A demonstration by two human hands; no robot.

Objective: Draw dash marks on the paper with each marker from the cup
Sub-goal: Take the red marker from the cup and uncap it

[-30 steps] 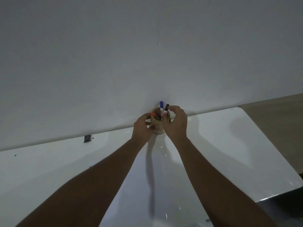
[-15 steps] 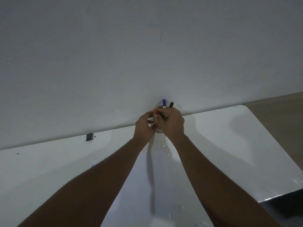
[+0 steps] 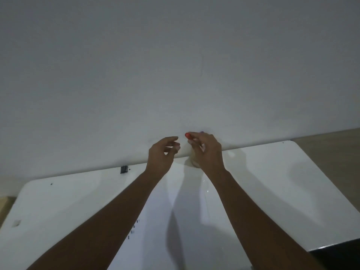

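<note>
Here my right hand (image 3: 206, 151) is raised over the far middle of the glossy white table (image 3: 272, 182), fingers pinched on a marker with a red-orange cap (image 3: 187, 135); only that capped end shows, poking out to the left past my fingertips, and the rest of the barrel is hidden in my grip. A tiny speck of purple-blue peeks above my knuckles, too small for me to tell what it is. Just under my right palm sits the small pale beige cup (image 3: 194, 161), standing on the table close against the plain grey-white wall (image 3: 175, 65); most of it is covered by my hand, so I cannot tell what is in it.

My left hand (image 3: 162, 154) hovers just beside the right, a narrow gap between them, fingers loosely curled and parted, holding nothing and touching neither cup nor marker.

Nearer to me, between my forearms, lies the white sheet of paper (image 3: 155, 221), flat on the table. Along its left side, next to my left forearm, I see a short column of small dark dash marks (image 3: 133, 229). A small dark square object (image 3: 124, 169) sits at the table's back edge, well to the left of my hands.
</note>
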